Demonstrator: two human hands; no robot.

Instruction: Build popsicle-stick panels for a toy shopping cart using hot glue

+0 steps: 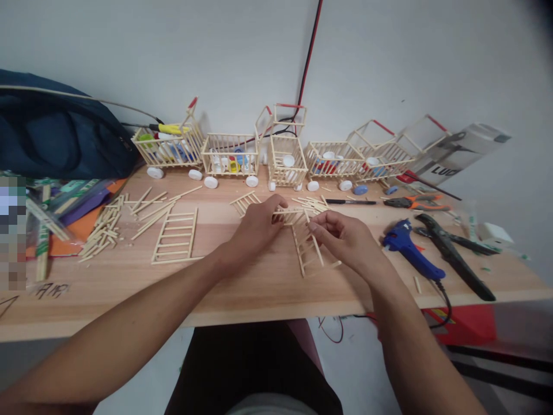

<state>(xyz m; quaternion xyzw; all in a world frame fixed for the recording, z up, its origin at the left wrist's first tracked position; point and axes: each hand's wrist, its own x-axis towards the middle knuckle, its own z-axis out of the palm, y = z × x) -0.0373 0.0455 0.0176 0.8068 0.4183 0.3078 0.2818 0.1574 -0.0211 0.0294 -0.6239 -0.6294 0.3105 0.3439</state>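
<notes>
As forearms (pixel 173 305) angle inward, hands (pixel 259 227) (pixel 345 236) gripping frame (pixel 299 251)

The surface (pixel 268 297) is evenly lit at moderate brightness, with soft, faint shadows cast near the hands (pixel 260 223). Fine sticks (pixel 315 241) between them are slightly blurred. Beyond them to the right, the corner is darkened; far left, a patch (pixel 12 242) is pixelated. Toward the sides, shapes are stretched.
</notes>
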